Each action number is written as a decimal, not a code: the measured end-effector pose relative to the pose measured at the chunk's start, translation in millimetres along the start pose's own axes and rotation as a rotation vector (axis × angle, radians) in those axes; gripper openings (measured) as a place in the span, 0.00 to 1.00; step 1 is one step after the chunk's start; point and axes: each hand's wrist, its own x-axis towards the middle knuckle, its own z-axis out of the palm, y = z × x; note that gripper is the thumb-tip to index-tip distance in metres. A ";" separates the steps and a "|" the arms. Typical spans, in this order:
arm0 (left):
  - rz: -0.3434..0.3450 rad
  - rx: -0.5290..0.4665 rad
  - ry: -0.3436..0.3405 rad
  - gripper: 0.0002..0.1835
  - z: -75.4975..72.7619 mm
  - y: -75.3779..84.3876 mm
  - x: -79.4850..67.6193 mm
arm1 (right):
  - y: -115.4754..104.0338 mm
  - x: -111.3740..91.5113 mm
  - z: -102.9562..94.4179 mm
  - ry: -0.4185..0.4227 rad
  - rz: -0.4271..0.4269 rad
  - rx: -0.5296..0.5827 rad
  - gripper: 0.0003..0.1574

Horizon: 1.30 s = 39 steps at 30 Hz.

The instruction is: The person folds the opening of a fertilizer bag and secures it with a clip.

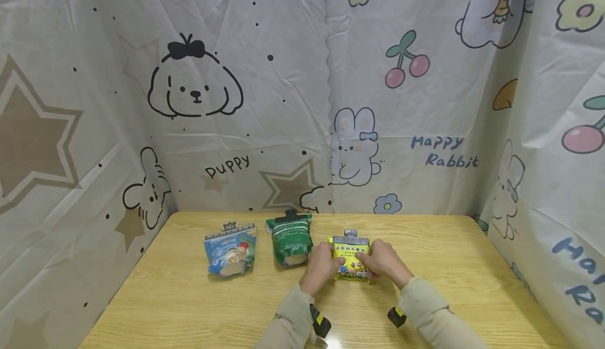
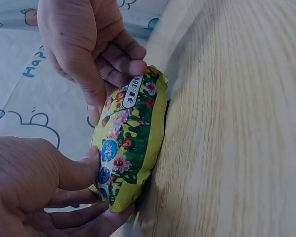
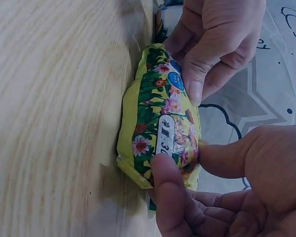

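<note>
A small yellow bag [image 1: 351, 263] printed with flowers lies on the wooden table, with a grey clip [image 1: 351, 239] across its top edge. My left hand [image 1: 320, 266] grips the bag's left side, thumb on the front. At the opposite side my right hand [image 1: 388, 263] holds it, its thumb also on the front. In the left wrist view, the bag [image 2: 126, 143] bulges between both hands, and the left fingers go under its corner. The right wrist view has the bag [image 3: 163, 118] close to the tabletop; the clip is hidden there.
Just left of my left hand, a green bag [image 1: 292, 241] carries a black clip [image 1: 290, 215]. Farther left is a blue bag [image 1: 231, 254] with a ruler-like clip [image 1: 230, 230]. Printed curtains [image 1: 264, 128] enclose the table [image 1: 179, 312] at the back and sides.
</note>
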 end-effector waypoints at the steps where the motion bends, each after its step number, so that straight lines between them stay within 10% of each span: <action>1: -0.013 -0.002 -0.001 0.15 -0.2 0.2 0.7 | 0.2 0.8 1.1 0.007 -0.008 -0.008 0.24; 39: -0.114 0.009 0.062 0.24 13.0 12.8 21.4 | 15.9 31.8 -9.2 -0.002 -0.003 -0.007 0.22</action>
